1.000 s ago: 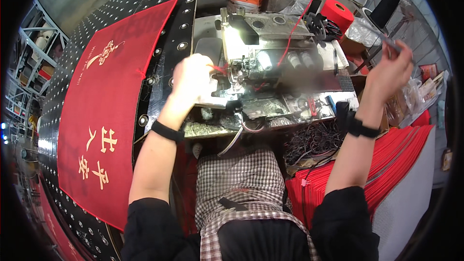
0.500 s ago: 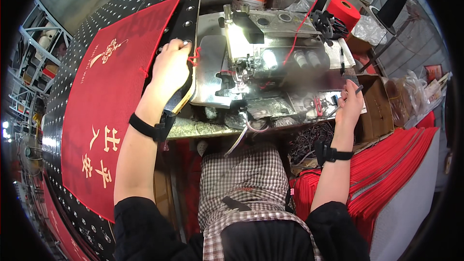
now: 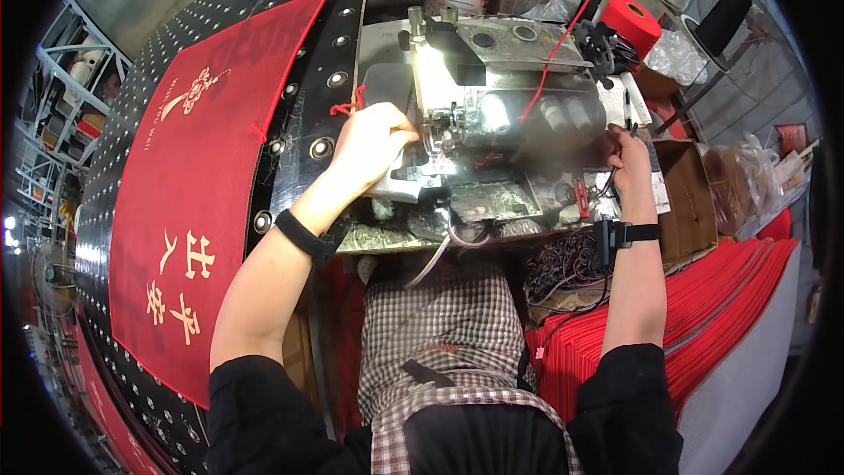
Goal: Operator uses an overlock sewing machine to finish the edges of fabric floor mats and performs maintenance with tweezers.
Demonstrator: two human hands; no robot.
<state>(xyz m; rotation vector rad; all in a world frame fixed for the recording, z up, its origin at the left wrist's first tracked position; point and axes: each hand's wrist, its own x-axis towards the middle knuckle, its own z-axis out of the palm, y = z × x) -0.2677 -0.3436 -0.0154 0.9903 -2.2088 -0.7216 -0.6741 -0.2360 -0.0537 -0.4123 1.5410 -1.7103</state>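
An overlock sewing machine (image 3: 527,79) stands before me, its lamp lighting the needle area. My left hand (image 3: 376,148) lies over the metal plate left of the needle, thumb and fingertips pinched together. What they pinch, if anything, is too small to tell. Tangled red thread (image 3: 348,103) lies just beyond its knuckles. At the machine's right end, my right hand (image 3: 629,163) has its fingers curled around something dark and slim, mostly hidden. To the left, a red mat (image 3: 198,185) with gold lettering lies flat on a black table (image 3: 321,62) set with metal balls.
A red thread cone (image 3: 631,22) stands behind the machine, with a taut red thread (image 3: 563,40) running down to it. At right are a cardboard box (image 3: 686,198) and a stack of red-edged mats (image 3: 703,317). Small red snips (image 3: 581,198) lie on the machine table.
My left hand has moved right, from the table's edge to beside the needle, its fingers still closed. My right hand has shifted slightly up and left, against the machine's right end.
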